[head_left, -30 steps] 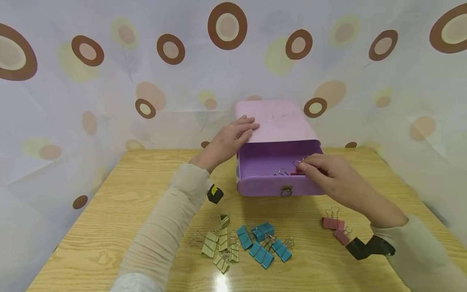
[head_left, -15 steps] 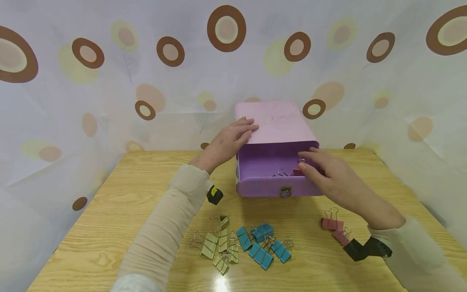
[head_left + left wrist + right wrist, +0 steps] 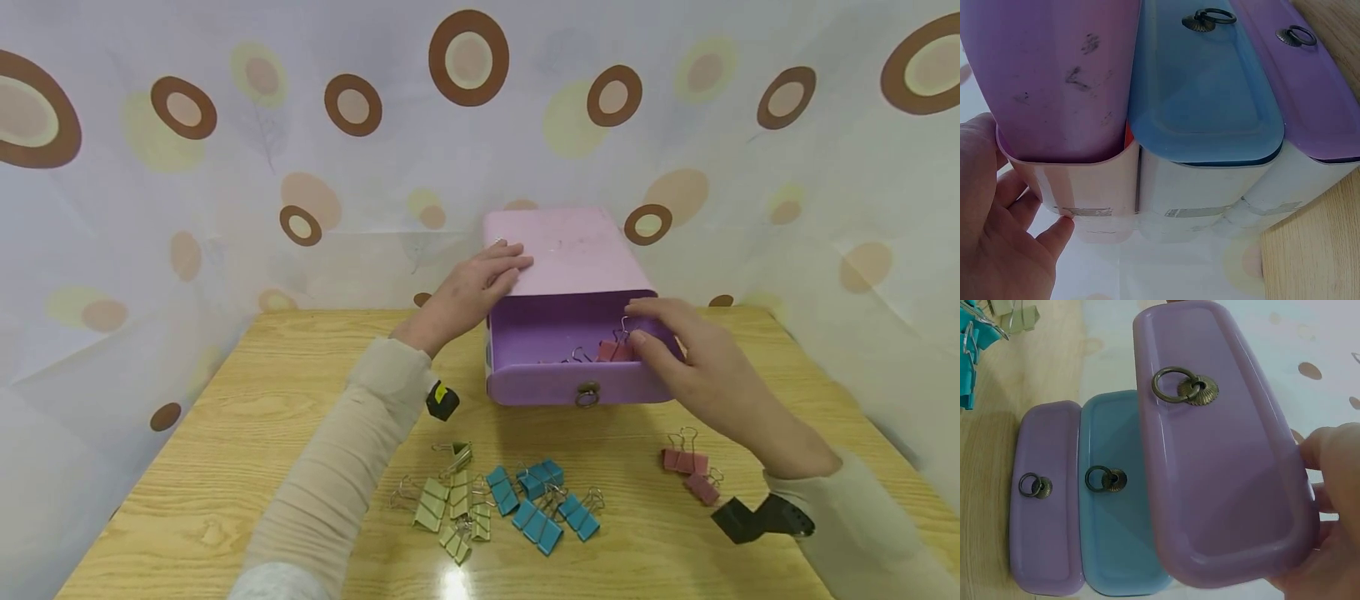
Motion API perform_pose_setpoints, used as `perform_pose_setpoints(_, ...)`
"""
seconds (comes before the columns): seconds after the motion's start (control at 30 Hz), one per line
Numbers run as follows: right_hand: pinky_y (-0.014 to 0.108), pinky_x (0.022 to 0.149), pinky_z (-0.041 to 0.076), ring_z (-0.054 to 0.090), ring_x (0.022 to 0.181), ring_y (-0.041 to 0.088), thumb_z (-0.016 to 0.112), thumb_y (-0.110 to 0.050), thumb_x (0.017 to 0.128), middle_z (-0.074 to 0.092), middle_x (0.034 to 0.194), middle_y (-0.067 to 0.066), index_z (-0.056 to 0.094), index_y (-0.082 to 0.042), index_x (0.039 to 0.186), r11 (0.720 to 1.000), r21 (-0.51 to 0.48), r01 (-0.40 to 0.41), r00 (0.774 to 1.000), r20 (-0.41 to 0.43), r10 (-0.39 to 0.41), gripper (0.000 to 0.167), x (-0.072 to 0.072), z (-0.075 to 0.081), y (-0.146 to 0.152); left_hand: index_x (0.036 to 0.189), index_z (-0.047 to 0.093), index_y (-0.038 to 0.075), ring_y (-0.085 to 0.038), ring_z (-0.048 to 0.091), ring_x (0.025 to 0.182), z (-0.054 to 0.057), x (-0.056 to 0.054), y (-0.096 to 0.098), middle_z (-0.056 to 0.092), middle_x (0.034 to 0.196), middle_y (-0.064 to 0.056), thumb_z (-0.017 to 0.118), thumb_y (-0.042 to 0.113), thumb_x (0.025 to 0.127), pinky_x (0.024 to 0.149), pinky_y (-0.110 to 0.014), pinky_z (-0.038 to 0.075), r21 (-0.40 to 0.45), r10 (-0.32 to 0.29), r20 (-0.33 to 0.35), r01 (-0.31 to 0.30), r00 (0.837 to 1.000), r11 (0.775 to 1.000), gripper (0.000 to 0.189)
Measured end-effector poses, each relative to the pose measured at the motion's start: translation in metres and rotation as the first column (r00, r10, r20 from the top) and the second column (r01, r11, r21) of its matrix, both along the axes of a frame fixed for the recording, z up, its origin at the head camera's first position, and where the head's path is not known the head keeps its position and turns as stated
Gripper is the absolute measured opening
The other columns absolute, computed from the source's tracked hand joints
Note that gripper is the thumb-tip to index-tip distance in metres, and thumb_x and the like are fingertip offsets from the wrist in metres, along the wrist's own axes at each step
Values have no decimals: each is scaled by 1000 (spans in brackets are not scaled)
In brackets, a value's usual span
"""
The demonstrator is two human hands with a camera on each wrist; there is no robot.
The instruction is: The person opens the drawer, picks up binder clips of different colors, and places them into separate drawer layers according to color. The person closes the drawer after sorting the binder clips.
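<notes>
A small drawer cabinet with a pink top (image 3: 566,250) stands on the table, its purple top drawer (image 3: 540,385) pulled out. Inside the drawer, red binder clips (image 3: 615,350) lie toward the right, their wire handles sticking up. My left hand (image 3: 472,287) rests on the cabinet top's front left corner, fingers extended. At the drawer's right side is my right hand (image 3: 697,358), thumb and fingers apart, fingertips close to the wire handle of a red clip. The right wrist view shows this hand (image 3: 1329,519) along the drawer's edge, part of its fingers hidden behind the drawer front.
Shut blue (image 3: 1210,94) and purple (image 3: 1310,94) drawers sit below the pulled-out one. Loose yellow-green clips (image 3: 431,502) and blue clips (image 3: 538,527) lie on the wooden table in front. Two pink clips (image 3: 684,461) lie to the right. A patterned sheet hangs behind.
My right hand has let go of a red binder clip in the drawer, its fingers spreading, and has shifted slightly right. The left hand has stayed on the cabinet top.
</notes>
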State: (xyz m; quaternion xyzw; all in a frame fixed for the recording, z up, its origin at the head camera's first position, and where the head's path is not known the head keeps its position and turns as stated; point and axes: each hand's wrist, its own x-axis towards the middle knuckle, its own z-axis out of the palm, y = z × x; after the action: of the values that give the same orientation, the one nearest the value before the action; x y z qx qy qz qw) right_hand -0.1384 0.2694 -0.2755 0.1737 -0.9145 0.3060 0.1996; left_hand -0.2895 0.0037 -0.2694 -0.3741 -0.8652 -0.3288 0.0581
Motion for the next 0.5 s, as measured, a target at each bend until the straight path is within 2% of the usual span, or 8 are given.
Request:
perform_pose_setpoints(0.07, 19, 99, 40, 55, 122, 28, 57, -19, 101, 60, 134, 10, 59, -13, 133, 1000, -20, 9, 999, -44, -10, 32, 2, 0, 4, 144, 53, 18, -14, 23, 153, 0, 0, 1, 40, 158, 0, 41, 26, 108, 126, -27, 20, -3, 0, 0, 0, 1000, 1000, 39)
perform_pose_setpoints(0.13, 6, 95, 38, 57, 119, 18, 56, -16, 101, 60, 133, 9, 60, -12, 132, 999, -48, 20, 997, -74, -23, 31, 5, 0, 9, 144, 53, 18, -14, 23, 153, 1, 0, 1, 40, 158, 0, 40, 26, 108, 126, -26, 20, -5, 1, 2, -1, 1000, 1000, 39)
perform_pose_setpoints(0.2, -1, 92, 37, 58, 114, 3, 55, -14, 102, 60, 132, 7, 61, -11, 131, 996, -82, 36, 995, -91, -44, 30, 7, 1, 15, 144, 53, 18, -14, 23, 153, 1, 0, 2, 40, 158, 1, 40, 26, 108, 126, -26, 20, -7, 3, 1, -3, 1000, 1000, 39)
perform_pose_setpoints(0.3, -2, 90, 39, 52, 107, -15, 54, -11, 101, 60, 131, 1, 61, -9, 130, 991, -119, 59, 990, -116, -73, 29, 11, -1, 24, 144, 54, 18, -13, 23, 152, 1, -1, 2, 40, 158, 1, 41, 25, 108, 126, -26, 19, -6, 6, 1, -6, 1000, 1000, 39)
perform_pose_setpoints(0.5, -3, 89, 39, 53, 108, -14, 55, -7, 100, 55, 124, -20, 63, -8, 126, 984, -147, 96, 985, -127, -115, 27, 16, -10, 41, 144, 53, 17, -14, 23, 153, 0, -3, 1, 40, 158, 0, 40, 26, 108, 126, -26, 19, -5, -4, 0, 4, 1000, 1000, 39)
